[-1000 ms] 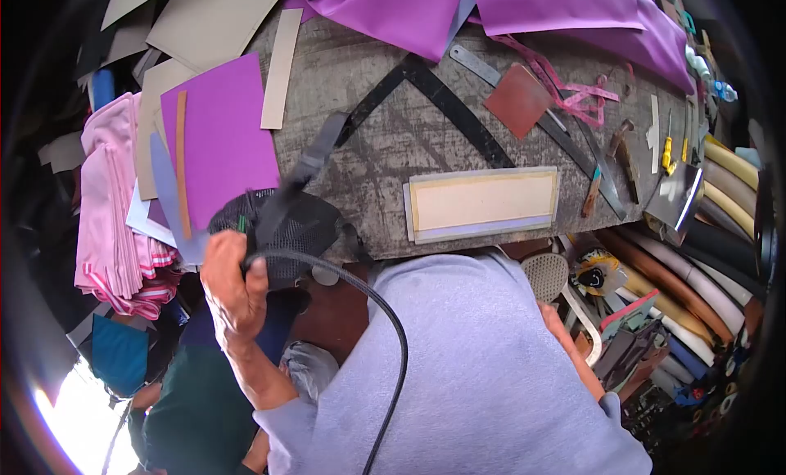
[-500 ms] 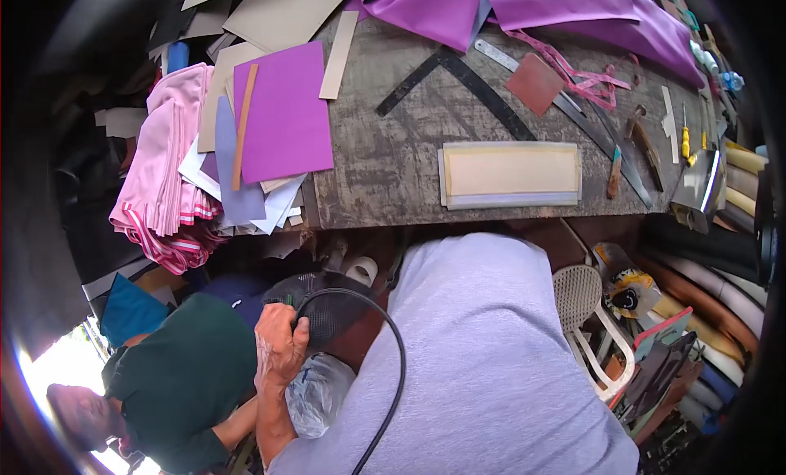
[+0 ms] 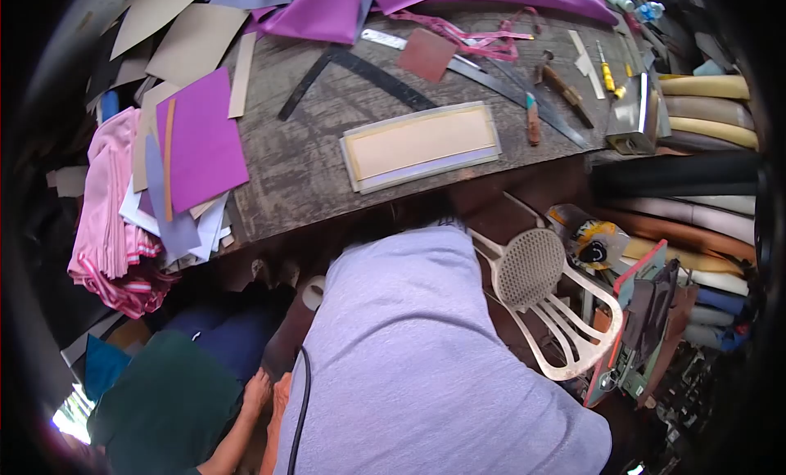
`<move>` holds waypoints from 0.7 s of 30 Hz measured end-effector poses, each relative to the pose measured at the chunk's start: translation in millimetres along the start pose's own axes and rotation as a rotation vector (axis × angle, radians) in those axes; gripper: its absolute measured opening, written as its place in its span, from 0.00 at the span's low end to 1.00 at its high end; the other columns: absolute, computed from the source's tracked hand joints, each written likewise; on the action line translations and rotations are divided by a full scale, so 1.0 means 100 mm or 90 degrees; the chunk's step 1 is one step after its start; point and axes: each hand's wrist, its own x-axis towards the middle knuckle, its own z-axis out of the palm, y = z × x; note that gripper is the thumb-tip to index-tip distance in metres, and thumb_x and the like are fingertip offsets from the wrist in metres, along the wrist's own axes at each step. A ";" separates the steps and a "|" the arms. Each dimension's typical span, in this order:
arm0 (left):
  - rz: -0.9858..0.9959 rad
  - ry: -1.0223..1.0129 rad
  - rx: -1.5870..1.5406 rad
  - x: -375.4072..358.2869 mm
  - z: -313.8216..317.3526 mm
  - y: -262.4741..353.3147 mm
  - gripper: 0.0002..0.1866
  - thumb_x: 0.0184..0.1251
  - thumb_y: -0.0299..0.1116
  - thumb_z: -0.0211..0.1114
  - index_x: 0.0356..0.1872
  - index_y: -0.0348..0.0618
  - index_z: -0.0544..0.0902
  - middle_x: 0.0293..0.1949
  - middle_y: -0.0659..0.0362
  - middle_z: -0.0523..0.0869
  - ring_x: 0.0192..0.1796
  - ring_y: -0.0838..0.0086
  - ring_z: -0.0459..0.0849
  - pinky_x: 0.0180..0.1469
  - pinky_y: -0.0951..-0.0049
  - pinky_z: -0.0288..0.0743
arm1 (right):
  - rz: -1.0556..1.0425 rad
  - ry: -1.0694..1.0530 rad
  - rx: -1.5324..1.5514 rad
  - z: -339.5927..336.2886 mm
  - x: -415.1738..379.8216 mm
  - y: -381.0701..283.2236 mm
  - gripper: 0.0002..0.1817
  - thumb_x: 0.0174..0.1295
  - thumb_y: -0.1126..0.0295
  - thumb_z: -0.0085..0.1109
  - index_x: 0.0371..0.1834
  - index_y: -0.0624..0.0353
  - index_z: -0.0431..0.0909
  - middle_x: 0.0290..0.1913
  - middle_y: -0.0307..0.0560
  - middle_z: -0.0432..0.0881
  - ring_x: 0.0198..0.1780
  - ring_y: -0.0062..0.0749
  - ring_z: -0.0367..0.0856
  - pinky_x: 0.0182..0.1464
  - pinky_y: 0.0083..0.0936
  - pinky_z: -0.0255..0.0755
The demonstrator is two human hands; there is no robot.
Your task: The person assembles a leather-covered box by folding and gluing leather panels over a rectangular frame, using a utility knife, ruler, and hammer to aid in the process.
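In the head view, the cream panel (image 3: 422, 146) lies flat on the desk (image 3: 286, 171), just beside the near edge and ahead of the person's lilac shirt (image 3: 417, 328). Its long axis runs crosswise, roughly along that edge, with the right end set a little farther from the person than the left. A lilac band lines its near long side.

Of the person's own limbs, only a narrow strip of the left arm (image 3: 281, 405) shows, low beside the shirt. Whether its upper end is wrist or hand I cannot tell, so neither can I tell if the left fingers are spread, pressed together or pinching anything. From there the panel lies forward and to the right, well apart, beyond the desk edge. The black cord (image 3: 304, 401) is much nearer, running just beside the arm along the shirt. The right hand is out of view, with its fingers' state unknown, so which hand is nearer to the panel cannot be judged.

A co-worker's hand (image 3: 258, 389) is close to the left side of that arm; whether they touch is unclear. Around the panel, a black angled strip (image 3: 381, 76) lies beyond it, and a wooden-handled tool (image 3: 533, 125) lies to its right, apart from it.
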 end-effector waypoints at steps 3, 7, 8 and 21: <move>-0.044 -0.060 -0.393 0.10 0.03 -0.09 0.20 0.76 0.40 0.58 0.65 0.51 0.77 0.56 0.55 0.82 0.60 0.60 0.81 0.62 0.56 0.76 | 0.035 0.104 0.070 -0.17 0.01 0.06 0.22 0.75 0.57 0.53 0.56 0.66 0.83 0.55 0.59 0.87 0.55 0.42 0.85 0.58 0.38 0.76; -0.053 -0.063 -0.734 0.05 0.06 -0.32 0.20 0.75 0.38 0.59 0.66 0.51 0.78 0.58 0.54 0.83 0.63 0.61 0.81 0.64 0.57 0.75 | 0.067 0.187 0.142 -0.31 0.24 0.06 0.22 0.75 0.56 0.53 0.56 0.65 0.83 0.55 0.58 0.87 0.54 0.42 0.85 0.58 0.38 0.76; -0.002 -0.041 -0.678 0.01 0.08 -0.50 0.20 0.75 0.37 0.59 0.65 0.51 0.78 0.58 0.54 0.83 0.64 0.61 0.81 0.65 0.58 0.75 | 0.071 0.196 0.156 -0.33 0.30 0.05 0.23 0.75 0.56 0.53 0.56 0.65 0.83 0.55 0.58 0.87 0.54 0.43 0.85 0.58 0.38 0.76; -0.055 -0.099 -0.575 0.17 0.24 -1.74 0.24 0.78 0.44 0.57 0.72 0.53 0.72 0.67 0.57 0.78 0.68 0.60 0.77 0.69 0.59 0.70 | 0.146 0.151 0.210 -0.48 0.97 -0.12 0.24 0.76 0.53 0.53 0.58 0.64 0.83 0.54 0.57 0.88 0.54 0.43 0.85 0.58 0.38 0.75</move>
